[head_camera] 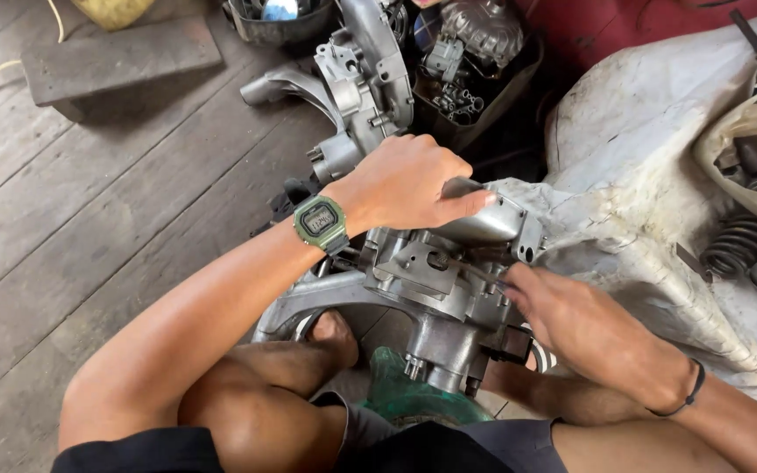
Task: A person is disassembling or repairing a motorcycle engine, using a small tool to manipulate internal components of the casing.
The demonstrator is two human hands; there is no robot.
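One green rag (400, 394) nearest, under the engine casing (435, 289) between the knees. Right hand (584, 328): fingers (519, 289) pressed together, pinching one thin metal tool (475, 270) against the casing's side. Left hand (405, 180), one green watch (321, 222) on the wrist, lies on the casing top, fingers (466, 203) laid flat and together. Beyond the left fingers: a second casing (357, 83) on the plank floor (89, 201). Right of the fingers: one white cloth (650, 175), one black coil spring (740, 245).
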